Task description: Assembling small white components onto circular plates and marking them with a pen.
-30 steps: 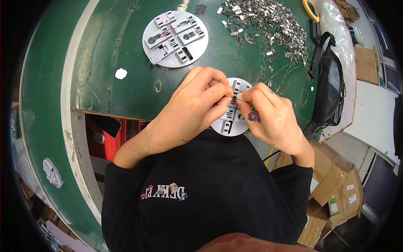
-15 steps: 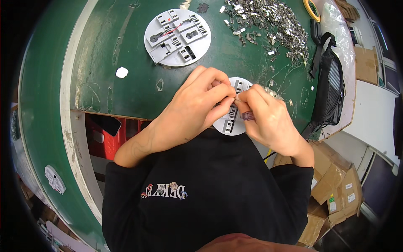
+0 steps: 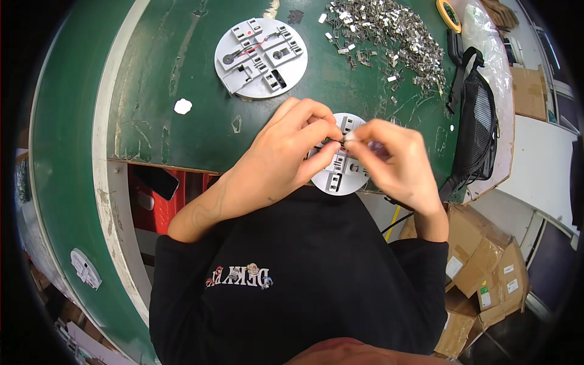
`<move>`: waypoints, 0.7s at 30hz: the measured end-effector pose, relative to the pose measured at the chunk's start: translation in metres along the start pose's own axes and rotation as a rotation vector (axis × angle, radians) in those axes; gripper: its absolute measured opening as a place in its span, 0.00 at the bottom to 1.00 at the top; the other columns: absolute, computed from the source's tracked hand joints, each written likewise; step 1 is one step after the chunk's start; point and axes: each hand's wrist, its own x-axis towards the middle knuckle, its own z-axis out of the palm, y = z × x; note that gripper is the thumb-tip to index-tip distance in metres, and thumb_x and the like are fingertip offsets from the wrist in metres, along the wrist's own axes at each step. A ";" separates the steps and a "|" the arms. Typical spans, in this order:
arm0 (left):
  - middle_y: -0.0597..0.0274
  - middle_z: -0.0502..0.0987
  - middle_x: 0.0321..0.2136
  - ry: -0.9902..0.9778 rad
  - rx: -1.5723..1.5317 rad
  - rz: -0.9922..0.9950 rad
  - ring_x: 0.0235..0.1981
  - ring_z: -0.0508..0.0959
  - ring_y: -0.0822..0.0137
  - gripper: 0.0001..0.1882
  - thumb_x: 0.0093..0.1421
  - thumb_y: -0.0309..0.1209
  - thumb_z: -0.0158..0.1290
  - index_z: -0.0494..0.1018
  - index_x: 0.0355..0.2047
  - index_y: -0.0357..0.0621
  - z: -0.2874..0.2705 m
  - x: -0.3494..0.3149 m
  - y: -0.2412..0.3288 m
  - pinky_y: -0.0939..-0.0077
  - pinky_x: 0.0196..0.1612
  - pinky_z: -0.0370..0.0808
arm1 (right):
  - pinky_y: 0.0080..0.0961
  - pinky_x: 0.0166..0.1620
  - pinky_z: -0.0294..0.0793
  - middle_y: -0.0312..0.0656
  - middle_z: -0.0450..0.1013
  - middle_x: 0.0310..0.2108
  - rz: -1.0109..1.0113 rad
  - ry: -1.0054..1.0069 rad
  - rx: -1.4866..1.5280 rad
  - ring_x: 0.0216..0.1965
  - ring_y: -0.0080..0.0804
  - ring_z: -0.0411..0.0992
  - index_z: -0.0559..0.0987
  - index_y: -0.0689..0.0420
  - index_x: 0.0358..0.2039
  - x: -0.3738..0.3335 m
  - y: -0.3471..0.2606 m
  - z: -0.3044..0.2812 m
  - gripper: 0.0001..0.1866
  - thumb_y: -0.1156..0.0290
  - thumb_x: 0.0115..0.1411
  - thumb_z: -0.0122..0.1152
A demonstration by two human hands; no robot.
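Observation:
A round light-grey plastic plate (image 3: 344, 185) with raised slots and holders sits at the table's near edge, partly covered by my hands. Over its left part, my left hand (image 3: 298, 143) pinches thumb and forefinger together above the plate's middle. My right hand (image 3: 398, 161) meets it from the right, its thumb and forefinger closed around a small whitish bit; what exactly the fingertips grip is too small to make out. Something purplish and see-through, blurred, shows inside the right palm. Farther off to the left lies a larger grey round plate (image 3: 228, 82) with similar holders and red and dark wires.
A heap of small metal clips (image 3: 404, 42) spreads over the green table (image 3: 194, 131) at the far right. A black mesh bag (image 3: 477, 121) lies along the right edge, near a yellow tape roll (image 3: 449, 15). Cardboard boxes (image 3: 502, 267) stand below right. A white scrap (image 3: 182, 106) lies left.
My right hand has turned and its fingers have straightened, uncovering more of the small plate. The purplish piece in its palm is now mostly hidden. My left hand stays nearly in place.

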 end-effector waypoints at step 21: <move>0.42 0.63 0.61 -0.182 0.270 0.119 0.65 0.60 0.45 0.51 0.44 0.45 0.69 0.60 0.61 0.26 0.006 -0.005 0.002 0.51 0.68 0.58 | 0.18 0.17 0.51 0.32 0.54 0.12 -0.087 0.380 1.082 0.13 0.17 0.44 0.60 0.49 0.14 0.028 -0.007 0.033 0.28 0.56 0.75 0.37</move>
